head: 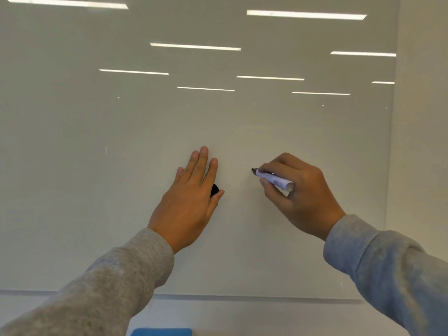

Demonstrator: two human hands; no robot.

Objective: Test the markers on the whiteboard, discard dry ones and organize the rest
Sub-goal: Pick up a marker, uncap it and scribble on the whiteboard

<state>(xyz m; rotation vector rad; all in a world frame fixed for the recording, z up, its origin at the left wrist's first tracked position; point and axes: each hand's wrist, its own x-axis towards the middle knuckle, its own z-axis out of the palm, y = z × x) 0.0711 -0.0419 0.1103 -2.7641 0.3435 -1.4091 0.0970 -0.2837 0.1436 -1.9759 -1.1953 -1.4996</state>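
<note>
- The right hand (pixel 300 190) gripped the white marker (pixel 274 179), its tip pointing left at the whiteboard (pixel 121 166).
- The left hand (pixel 191 197) lay flat, a black cap (pixel 214 189) under its fingers.

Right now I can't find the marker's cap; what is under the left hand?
A small black object, likely the cap, peeks out between thumb and forefinger of the left hand, which lies flat-fingered against the whiteboard. The palm covers the rest.
</note>
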